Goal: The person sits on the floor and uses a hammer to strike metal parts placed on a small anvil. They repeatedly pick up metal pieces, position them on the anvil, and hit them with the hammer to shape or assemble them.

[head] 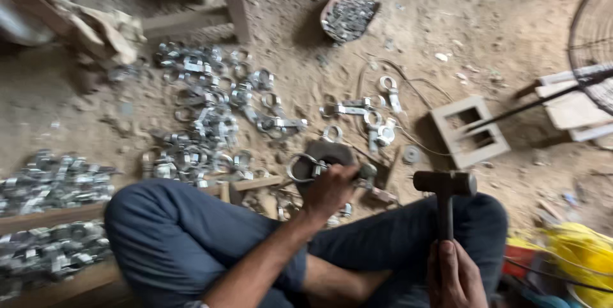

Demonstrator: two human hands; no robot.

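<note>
I sit on the dirt floor [396, 39] with my legs crossed, and my left hand [329, 190] is closed around a metal clamp ring [305, 167], pressing it down on the small dark iron block [329, 153] that stands just in front of my knees — the block gives a hard base, so the ring does not sink in the soft earth. My right hand [454, 276] is wrapped tight around the lower end of the handle of a hammer [445, 184], which stands upright with its head raised beside the block, apart from the ring. I grip it low on the handle, I think, for more swing. Many finished-looking clamps [204, 116] lie spread on the ground beyond the block, and more lie in heaps [51, 183] at my left, near enough to reach. A tilted bowl of small metal pieces [350, 15] sits farther away — well apart from my hands.
</note>
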